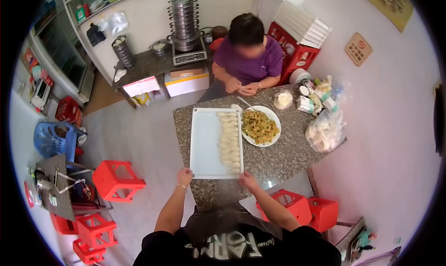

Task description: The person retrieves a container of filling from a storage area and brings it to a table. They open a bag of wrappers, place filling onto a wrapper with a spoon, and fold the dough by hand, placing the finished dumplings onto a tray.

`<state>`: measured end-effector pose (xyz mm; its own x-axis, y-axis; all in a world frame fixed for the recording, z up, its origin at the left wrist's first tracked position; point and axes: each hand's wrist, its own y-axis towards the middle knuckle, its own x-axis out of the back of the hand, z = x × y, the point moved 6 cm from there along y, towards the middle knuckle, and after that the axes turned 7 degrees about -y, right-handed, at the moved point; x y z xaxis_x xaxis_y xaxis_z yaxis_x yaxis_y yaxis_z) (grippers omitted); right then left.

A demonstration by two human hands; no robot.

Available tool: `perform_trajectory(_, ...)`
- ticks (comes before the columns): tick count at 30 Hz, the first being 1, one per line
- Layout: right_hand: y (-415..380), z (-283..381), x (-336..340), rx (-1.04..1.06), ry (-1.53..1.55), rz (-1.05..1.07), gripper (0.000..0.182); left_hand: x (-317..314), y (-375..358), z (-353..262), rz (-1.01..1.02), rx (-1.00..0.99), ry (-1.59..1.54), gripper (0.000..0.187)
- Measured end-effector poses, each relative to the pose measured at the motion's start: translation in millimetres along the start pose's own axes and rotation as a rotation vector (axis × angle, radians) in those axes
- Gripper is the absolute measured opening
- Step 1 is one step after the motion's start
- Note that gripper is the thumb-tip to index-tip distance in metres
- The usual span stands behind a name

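Observation:
A white rectangular tray (204, 145) lies on the speckled stone table (265, 164), with several pale dumplings (229, 140) lined up along its right side. My left hand (184, 176) grips the tray's near left corner. At the near right corner, my right hand (249, 180) has its fingers closed on the tray edge. Just right of the tray sits a white plate (278, 137) heaped with chopped filling (259, 126), a spoon handle resting at its upper left.
Across the table a person in purple (248, 57) pinches something small. Bags (325, 130), cartons (305, 104) and a small tub (283, 100) stand at the right. Red stools (118, 180) flank the table. Steamers (184, 24) stand on a back counter.

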<state>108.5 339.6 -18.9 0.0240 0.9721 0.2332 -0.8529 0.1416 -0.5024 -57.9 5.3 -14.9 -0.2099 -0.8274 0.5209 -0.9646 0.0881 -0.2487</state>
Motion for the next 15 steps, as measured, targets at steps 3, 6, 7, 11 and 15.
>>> perform_trajectory(3,67.3,59.3,-21.4,-0.160,0.344,0.012,0.041,45.0,55.0,-18.9,-0.046,0.037,-0.061,0.015)
perform_trajectory(6,42.4,9.1,25.1,-0.158,0.246,0.074,0.037,2.1,-13.0,-38.5,-0.043,0.116,-0.129,0.016)
perform_trajectory(7,49.2,7.1,25.2,-0.141,0.168,0.085,0.035,4.3,-15.7,-26.4,-0.067,0.135,-0.116,0.016)
perform_trajectory(11,55.3,47.2,42.9,-0.160,0.033,0.103,0.033,-3.6,-22.8,-22.1,-0.037,0.317,-0.214,0.016)
perform_trajectory(15,81.7,42.8,50.2,-0.150,0.152,0.153,0.034,-12.3,-21.8,-26.7,-0.091,0.291,-0.264,0.016)
